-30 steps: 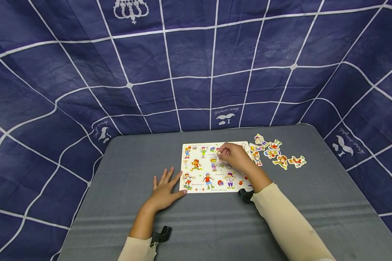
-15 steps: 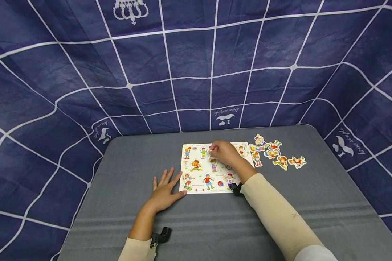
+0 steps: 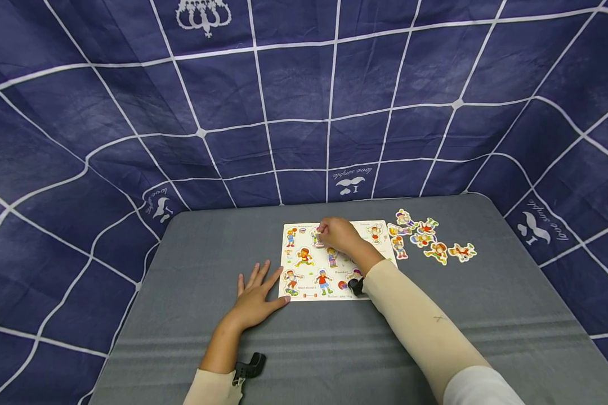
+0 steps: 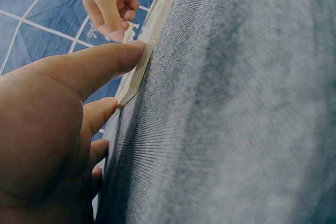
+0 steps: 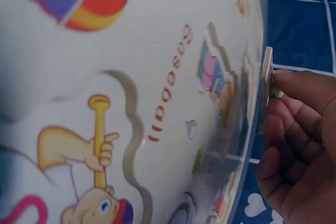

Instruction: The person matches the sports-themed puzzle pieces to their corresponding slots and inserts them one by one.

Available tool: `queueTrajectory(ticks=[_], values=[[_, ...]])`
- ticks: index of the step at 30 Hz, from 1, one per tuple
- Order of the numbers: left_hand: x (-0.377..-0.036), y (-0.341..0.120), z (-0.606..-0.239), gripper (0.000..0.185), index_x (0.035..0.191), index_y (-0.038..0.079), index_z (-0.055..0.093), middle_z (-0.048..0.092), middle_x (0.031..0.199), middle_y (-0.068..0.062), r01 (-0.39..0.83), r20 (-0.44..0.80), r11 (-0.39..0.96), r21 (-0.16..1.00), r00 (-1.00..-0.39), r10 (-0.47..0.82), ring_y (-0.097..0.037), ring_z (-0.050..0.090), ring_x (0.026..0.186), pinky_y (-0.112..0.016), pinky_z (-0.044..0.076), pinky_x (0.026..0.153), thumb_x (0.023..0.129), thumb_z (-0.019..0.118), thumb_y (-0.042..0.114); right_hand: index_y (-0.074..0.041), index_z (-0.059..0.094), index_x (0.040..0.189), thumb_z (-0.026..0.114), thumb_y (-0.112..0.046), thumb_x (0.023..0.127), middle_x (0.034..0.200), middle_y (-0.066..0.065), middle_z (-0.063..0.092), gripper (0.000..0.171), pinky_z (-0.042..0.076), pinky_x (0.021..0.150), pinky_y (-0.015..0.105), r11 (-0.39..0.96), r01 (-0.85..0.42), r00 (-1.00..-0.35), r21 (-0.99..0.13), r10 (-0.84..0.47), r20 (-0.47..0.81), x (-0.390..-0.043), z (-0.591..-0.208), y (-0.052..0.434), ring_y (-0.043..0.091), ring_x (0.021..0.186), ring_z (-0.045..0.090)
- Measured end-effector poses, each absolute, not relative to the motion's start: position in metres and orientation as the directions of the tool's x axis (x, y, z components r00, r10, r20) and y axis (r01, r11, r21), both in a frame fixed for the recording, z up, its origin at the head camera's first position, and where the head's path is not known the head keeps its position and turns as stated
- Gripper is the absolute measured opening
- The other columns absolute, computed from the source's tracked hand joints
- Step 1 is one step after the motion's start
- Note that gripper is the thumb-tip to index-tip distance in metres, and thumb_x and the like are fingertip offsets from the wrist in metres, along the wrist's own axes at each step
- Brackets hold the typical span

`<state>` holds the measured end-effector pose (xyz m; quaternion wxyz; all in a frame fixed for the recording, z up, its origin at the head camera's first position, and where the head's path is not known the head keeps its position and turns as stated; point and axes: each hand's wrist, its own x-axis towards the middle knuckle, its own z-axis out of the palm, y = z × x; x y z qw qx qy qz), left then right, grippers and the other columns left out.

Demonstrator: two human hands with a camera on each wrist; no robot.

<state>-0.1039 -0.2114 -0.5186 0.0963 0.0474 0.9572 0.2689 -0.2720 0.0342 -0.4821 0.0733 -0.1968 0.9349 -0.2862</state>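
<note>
A white puzzle board [image 3: 304,284] printed with sports figures lies on the grey table. My left hand [image 3: 253,301] rests beside it with fingers spread, thumb and index finger at its left edge; in the left wrist view the left thumb [image 4: 113,64] touches that edge. Over the board's upper middle, my right hand [image 3: 340,235] pinches a thin wooden puzzle piece [image 5: 266,77], seen edge-on in the right wrist view and apart from the board. The picture on the held piece's face cannot be made out.
Several loose figure pieces [image 3: 423,240] lie in a group right of the board, one soccer figure [image 3: 463,252] farthest right. Blue curtain with white lines [image 3: 294,140] hangs behind the table and at both sides.
My right hand has moved left across the top of the board with the puzzle piece, uncovering the tennis figure at upper right. My left hand has stayed in place.
</note>
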Motion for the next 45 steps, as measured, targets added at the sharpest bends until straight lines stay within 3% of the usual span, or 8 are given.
queueTrajectory(ticks=[9,29,45], values=[[-0.104,-0.211,-0.520,0.080,0.159,0.034,0.033,0.012,0.172,-0.006,0.039,-0.162,0.853,0.520,-0.976,0.144,-0.033,-0.001,0.160,-0.068,-0.012,0.121,0.091,0.064,0.062,-0.015,0.068,0.095,0.072,-0.024,0.092,0.075,-0.002,0.062,0.010,0.043,0.067,0.026,0.789,-0.323,-0.914,-0.523,-0.404,-0.046,-0.281,-0.489,0.029,0.013,0.068,0.055],[-0.104,-0.211,-0.518,0.080,0.159,0.033,0.035,0.013,0.172,-0.007,0.036,-0.159,0.851,0.525,-0.977,0.140,-0.034,0.000,0.160,-0.068,-0.012,0.121,0.090,0.065,0.061,-0.014,0.068,0.094,0.071,-0.022,0.092,0.079,-0.002,0.064,0.009,0.042,0.065,0.024,0.783,-0.287,-0.918,-0.552,-0.389,-0.073,-0.285,-0.494,0.019,0.012,0.067,0.055],[-0.105,-0.212,-0.519,0.080,0.159,0.032,0.034,0.012,0.172,-0.007,0.045,-0.158,0.851,0.524,-0.976,0.149,-0.034,0.000,0.160,-0.068,-0.011,0.121,0.091,0.064,0.062,-0.014,0.062,0.099,0.065,-0.023,0.096,0.080,-0.001,0.062,0.009,0.044,0.071,0.028,0.797,-0.310,-0.909,-0.518,-0.408,-0.083,-0.282,-0.493,0.019,0.016,0.072,0.056]])
